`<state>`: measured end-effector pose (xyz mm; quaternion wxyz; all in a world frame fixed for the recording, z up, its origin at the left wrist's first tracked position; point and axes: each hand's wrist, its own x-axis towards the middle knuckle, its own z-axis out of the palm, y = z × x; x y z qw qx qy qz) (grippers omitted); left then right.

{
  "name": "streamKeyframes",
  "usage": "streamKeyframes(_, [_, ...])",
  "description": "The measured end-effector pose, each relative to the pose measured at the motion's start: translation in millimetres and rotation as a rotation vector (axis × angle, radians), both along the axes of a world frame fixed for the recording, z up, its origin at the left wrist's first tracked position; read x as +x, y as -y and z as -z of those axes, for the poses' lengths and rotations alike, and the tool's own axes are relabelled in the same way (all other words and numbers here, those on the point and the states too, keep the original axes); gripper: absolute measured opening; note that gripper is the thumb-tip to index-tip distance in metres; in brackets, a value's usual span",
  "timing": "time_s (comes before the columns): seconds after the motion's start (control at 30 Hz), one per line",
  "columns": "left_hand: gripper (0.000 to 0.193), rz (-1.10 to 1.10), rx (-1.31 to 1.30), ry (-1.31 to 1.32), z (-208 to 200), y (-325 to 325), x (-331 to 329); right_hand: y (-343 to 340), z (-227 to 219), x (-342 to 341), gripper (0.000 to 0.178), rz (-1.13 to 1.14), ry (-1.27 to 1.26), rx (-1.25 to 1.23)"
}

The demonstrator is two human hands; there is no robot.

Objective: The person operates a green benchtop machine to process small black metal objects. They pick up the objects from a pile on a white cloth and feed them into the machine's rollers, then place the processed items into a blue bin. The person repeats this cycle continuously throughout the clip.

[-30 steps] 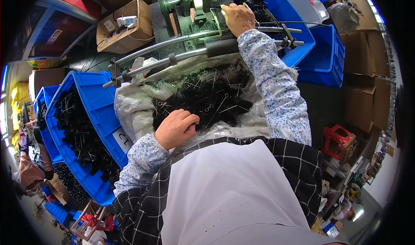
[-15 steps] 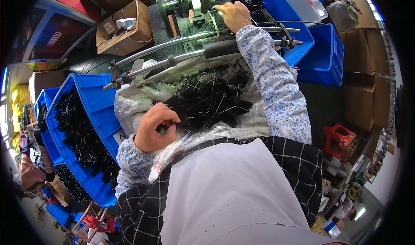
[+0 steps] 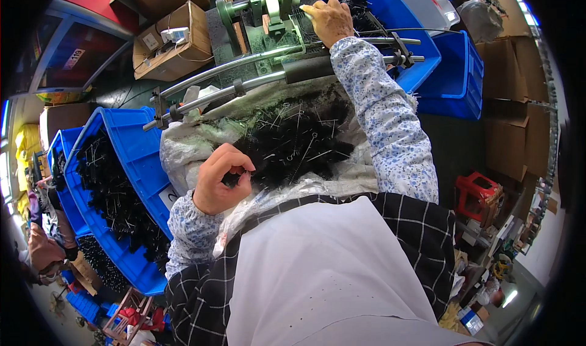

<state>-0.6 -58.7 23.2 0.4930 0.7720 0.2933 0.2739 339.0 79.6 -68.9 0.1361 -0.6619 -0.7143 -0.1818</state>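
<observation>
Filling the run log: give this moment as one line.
left hand: pinching black parts from pile in sack | right hand: at green machine | blue bin at left

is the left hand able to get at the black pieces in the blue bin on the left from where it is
Probably yes. The left hand is closed on a few black pieces at the pile in the sack, right beside the blue bin. The bin is open-topped and nothing covers its black pieces.

White sack [image 3: 183, 156] holding black pieces [image 3: 293, 141], blue bin [image 3: 137, 156] beside
</observation>
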Motion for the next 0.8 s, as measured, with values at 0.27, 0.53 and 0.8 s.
streamKeyframes(0.27, [0.027, -0.003, 0.008, 0.011, 1, 1, 1, -2, 6, 3, 0.021, -0.014, -0.071, -0.028])
streamKeyframes(0.53, [0.027, -0.025, 0.004, 0.112, 1, 1, 4, 11, -12, -4, 0.044, 0.154, -0.042, -0.208])
streamKeyframes(0.8, [0.027, -0.08, 0.039, 0.158, 2, -2, -1, 11, 8, -11, 0.029, 0.141, -0.2, -0.06])
